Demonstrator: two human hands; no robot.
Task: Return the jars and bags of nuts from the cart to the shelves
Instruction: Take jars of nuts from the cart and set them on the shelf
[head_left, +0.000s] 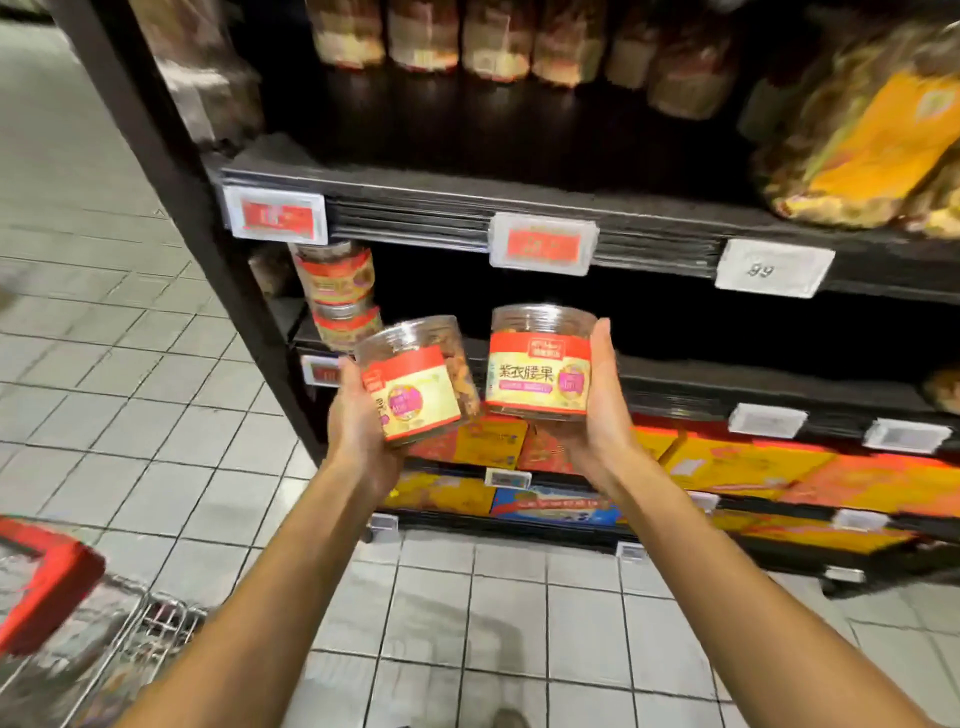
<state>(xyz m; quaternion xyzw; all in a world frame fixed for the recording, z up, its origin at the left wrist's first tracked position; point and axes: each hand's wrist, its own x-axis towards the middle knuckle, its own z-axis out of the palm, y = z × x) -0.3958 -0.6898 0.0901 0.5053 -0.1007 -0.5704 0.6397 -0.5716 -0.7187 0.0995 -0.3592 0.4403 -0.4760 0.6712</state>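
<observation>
1. Plastic jars of nuts, clear-walled with red and yellow labels, are already out of the cart. Both are held up in front of the middle shelf, and neither is on it yet.
2. The left hand grips the left jar, with its fingers wrapped round the jar's side and base. This jar is tilted.
3. The right hand holds the right jar upright, label facing out. The thumb lies up the jar's right wall and the palm is under the base. The other fingers are hidden behind the jar, so I cannot tell how they lie.
4. Matching stacked jars stand two high at the left end of that shelf. The dark stretch to their right looks like the place for these two.
5. To do this well, I would level the tilted jar first and place one jar at a time.
6. Each base should clear the shelf's front edge and then slide back with the label facing forward.
7. The left jar needs care, because it goes in just beside the stack and a nudge could topple it.
8. The price tags on the shelf above hang low, so the jars should go in under them.
</observation>
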